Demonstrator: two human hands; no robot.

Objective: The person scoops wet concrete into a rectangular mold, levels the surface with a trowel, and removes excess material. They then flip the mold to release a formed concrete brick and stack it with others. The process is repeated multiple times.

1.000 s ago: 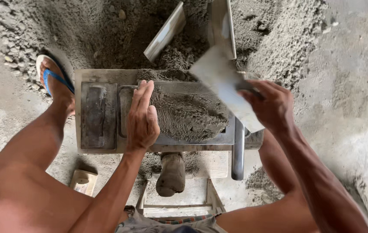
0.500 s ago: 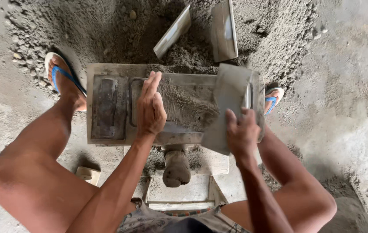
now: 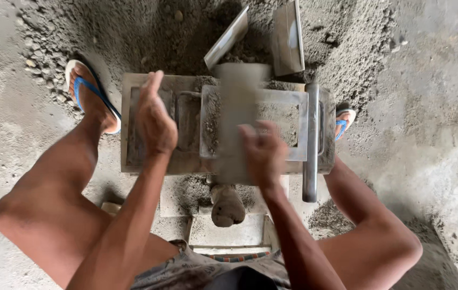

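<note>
Grey, gritty concrete floor (image 3: 444,134) is spreading out around a heap of damp sand-cement mix (image 3: 148,37) at the top of the head view; two flat metal plates (image 3: 287,37) are standing stuck into that heap; below it a rectangular metal block mould (image 3: 132,156) is sitting between the person's feet, the left one in a blue flip-flop (image 3: 86,91); the mould's right compartment is holding grey mix, and a thick pipe handle (image 3: 311,145) is running down its right side; the left hand (image 3: 155,118) is hovering edge-on over the mould's left part, fingers straight and together, gripping nothing; the right hand (image 3: 264,153) is blurring with motion, fingers curling around the near end of a flat grey board (image 3: 238,107) that is lying across the mould's middle; a worn wooden handle (image 3: 227,205) is poking out beneath the mould, above a low wooden stool (image 3: 229,233).
</note>
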